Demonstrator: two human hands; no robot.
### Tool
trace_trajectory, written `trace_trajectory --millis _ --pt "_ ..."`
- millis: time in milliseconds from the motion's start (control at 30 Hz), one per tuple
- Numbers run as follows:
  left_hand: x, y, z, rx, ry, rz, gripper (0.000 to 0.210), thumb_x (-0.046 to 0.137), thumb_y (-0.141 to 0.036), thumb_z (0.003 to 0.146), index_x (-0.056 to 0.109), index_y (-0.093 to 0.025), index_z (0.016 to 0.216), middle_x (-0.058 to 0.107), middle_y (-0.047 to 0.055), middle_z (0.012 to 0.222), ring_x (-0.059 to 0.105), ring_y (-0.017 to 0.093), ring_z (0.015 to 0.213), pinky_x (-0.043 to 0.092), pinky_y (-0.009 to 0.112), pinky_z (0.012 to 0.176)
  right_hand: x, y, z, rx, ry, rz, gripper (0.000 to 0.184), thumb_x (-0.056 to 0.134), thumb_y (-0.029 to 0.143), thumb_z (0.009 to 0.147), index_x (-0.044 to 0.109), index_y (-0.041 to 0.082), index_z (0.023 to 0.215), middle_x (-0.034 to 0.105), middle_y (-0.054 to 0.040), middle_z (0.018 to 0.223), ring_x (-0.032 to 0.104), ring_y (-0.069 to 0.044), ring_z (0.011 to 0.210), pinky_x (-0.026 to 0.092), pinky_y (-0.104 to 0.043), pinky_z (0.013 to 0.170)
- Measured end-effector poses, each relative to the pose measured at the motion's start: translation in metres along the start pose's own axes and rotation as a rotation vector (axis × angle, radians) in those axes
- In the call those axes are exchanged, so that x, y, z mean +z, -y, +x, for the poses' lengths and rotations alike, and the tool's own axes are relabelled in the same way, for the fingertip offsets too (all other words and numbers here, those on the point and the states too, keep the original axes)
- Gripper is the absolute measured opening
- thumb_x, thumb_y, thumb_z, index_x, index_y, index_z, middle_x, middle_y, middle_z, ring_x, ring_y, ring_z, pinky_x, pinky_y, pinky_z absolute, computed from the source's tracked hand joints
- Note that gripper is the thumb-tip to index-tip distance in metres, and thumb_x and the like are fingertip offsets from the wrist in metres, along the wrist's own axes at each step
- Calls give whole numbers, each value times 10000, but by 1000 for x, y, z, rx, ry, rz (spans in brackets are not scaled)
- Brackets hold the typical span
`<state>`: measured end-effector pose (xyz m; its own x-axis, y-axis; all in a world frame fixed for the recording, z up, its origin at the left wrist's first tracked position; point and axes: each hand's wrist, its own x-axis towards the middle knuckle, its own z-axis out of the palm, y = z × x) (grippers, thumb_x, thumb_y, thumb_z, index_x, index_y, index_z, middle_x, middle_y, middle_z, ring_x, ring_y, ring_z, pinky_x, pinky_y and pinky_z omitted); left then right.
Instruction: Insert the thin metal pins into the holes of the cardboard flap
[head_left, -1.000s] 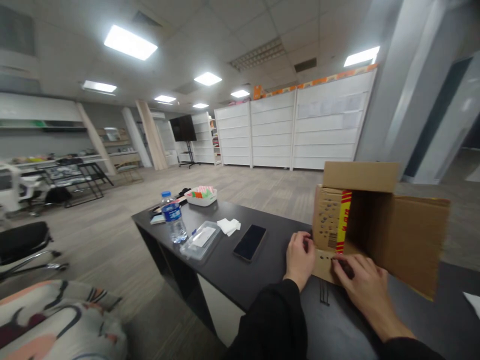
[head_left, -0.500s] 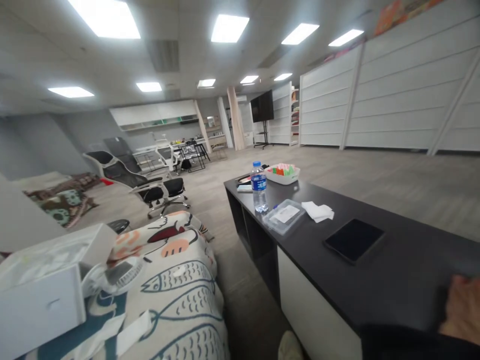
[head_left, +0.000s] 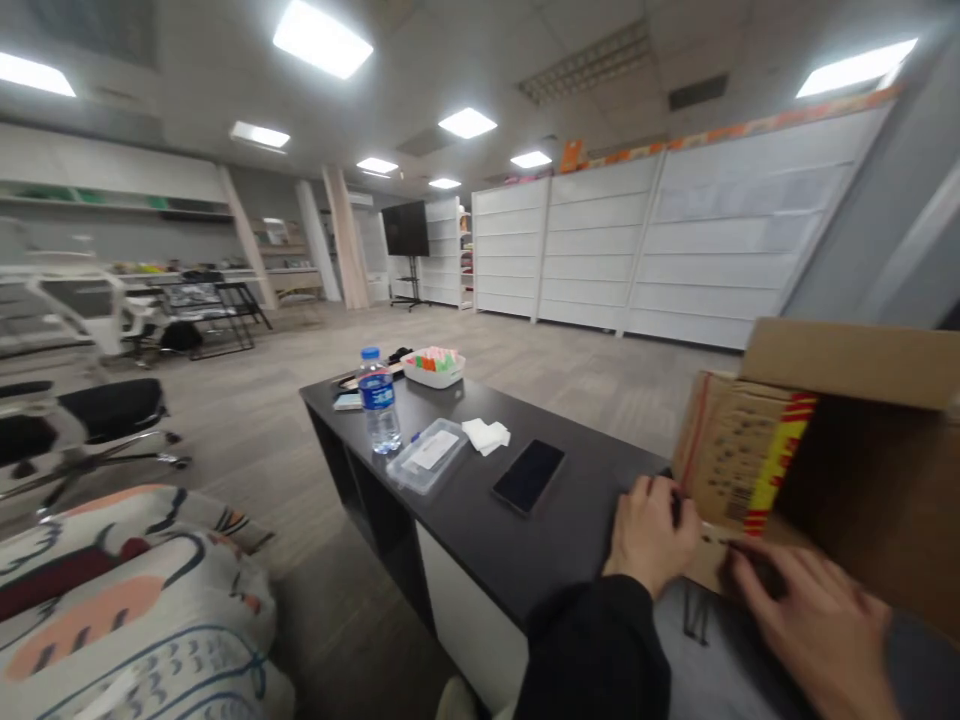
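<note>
An open cardboard box (head_left: 724, 450) with a yellow and red label strip stands at the right, its flap raised. My left hand (head_left: 652, 530), in a black sleeve, lies at the table edge beside the box's lower left corner. Its fingers are curled by a small dark thing that I cannot make out. My right hand (head_left: 817, 610) rests at the box's near lower edge, thumb and fingers apart, with nothing visible held. Below the hands is a grey surface (head_left: 701, 660) with thin black marks. A black smartphone (head_left: 529, 476) lies left of my left hand.
On the dark table (head_left: 480, 540) are a water bottle (head_left: 379, 405), a clear plastic case (head_left: 426, 458), a white tissue (head_left: 486, 436) and a white tray (head_left: 435, 377) of colourful pieces. A patterned cover (head_left: 142, 610) is at lower left. Office chairs (head_left: 112, 410) stand behind it.
The view has swung to the right, bringing the cardboard box and both hands into sight. Earlier, only one blurred hand showed at the right edge. The table items appear unmoved.
</note>
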<state>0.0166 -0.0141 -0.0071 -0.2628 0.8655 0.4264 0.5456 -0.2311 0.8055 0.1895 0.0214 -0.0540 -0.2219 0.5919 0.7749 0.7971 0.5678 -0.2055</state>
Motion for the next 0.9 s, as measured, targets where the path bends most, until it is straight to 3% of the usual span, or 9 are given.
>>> trace_trajectory --millis 100,400,900 --pt "4 3 0 16 -11 -15 199 482 -259 878 629 -208 1004 631 90 968 608 210 902 479 352 866 -16 15 2 -3 3 -61 330 399 432 899 657 228 877 669 -88 852 573 -275 834 299 -394 732" --pt "4 8 7 102 17 -5 153 466 -247 908 589 -193 980 605 69 950 601 171 877 476 305 836 -22 31 8 101 63 -50 207 455 265 891 647 196 925 652 -66 884 527 -239 894 266 -353 760" --pt "6 11 11 129 24 14 158 468 -239 897 591 -193 985 602 56 906 586 165 800 479 309 770 -24 35 10 184 66 -62 105 513 236 872 610 207 901 619 -47 873 508 -229 887 268 -346 761"
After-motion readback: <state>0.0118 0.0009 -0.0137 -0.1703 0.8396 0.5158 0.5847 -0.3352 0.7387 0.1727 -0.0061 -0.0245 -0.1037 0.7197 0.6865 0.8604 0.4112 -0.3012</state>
